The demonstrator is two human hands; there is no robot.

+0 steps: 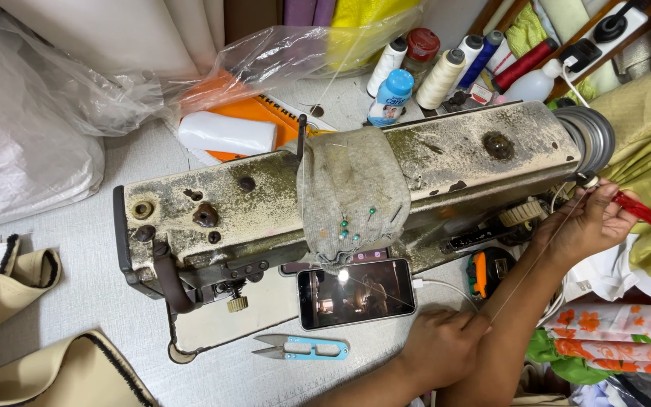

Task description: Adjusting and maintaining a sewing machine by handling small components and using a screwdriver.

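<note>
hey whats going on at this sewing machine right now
A person sits at an old, stained sewing machine. The right hand, up by the handwheel, holds a red-handled tool and a thin thread that runs down to the left hand, which rests closed on the table. A phone with its screen lit lies in front of the machine, blue thread snips beside it. Beige fabric lies at the left, untouched.

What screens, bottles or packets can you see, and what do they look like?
Black-framed rectangular phone: flat below the sewing machine, screen lit, dim picture.
White bottle with blue cap: behind the machine, blue-and-white label.
Clear plastic bag: crumpled, upper left of the bottle.
</note>
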